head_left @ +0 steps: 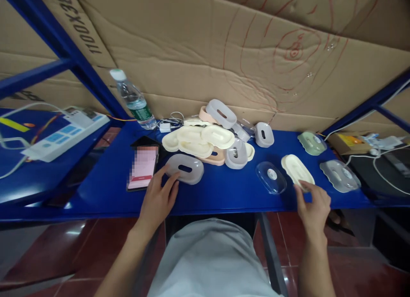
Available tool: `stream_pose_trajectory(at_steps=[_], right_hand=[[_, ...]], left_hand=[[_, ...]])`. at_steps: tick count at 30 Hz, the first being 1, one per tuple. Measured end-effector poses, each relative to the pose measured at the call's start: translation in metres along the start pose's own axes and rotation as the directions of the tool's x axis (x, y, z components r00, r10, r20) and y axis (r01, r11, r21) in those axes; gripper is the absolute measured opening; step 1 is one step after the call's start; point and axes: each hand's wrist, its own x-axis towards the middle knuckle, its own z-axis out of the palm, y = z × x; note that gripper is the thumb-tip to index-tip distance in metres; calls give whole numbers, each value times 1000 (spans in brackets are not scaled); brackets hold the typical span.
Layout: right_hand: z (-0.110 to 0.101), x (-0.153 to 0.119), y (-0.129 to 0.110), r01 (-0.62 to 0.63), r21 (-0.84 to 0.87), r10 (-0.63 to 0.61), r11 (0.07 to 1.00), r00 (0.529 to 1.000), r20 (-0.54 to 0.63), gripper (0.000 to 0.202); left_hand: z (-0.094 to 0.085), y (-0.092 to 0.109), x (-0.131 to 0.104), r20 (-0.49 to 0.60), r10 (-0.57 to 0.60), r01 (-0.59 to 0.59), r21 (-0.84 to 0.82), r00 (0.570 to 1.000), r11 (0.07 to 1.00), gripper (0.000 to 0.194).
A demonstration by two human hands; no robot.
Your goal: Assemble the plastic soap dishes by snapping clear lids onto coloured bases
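Note:
My left hand (160, 196) grips the near left end of a grey oval dish (194, 172) with a long slot in its middle. The dish lies at the table's front, close to a pile of similar parts. Farther right, my right hand (314, 203) pinches the near end of a cream oval tray (296, 168) between thumb and fingers. Beside that tray, on its left, lies a clear plastic lid (267, 183) with a round white sticker. A grey piece under a clear lid (340, 176) sits to the right, and a green lidded one (311, 142) behind it.
Cream trays (219, 136), grey dishes (221, 113) and a peach dish (214, 157) are heaped mid-table. A phone (143, 166), water bottle (137, 104) and white charger (165, 127) stand left. A power strip (65, 136) lies far left; cardboard (192, 45) closes the back.

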Motion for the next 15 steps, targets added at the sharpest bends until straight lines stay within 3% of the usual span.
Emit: stream_pose_trajectory(at_steps=[2,5,10,15], right_hand=[[9,7,34,-49,-76,52,996,998,34,43],[30,21,56,-63,-8,63,998,993,102,54],[60,49,43,-14,186,-34,982,967,252,49],[52,45,18,-65,307,9,950,983,183,42]], left_hand=[[-1,3,0,15,32,-32,7,999,999,38],[0,5,0,45,39,-38,-7,998,999,39],[1,3,-1,60,-3,5,-37,998,999,38],[-1,5,0,46,-11,13,-53,999,999,37]])
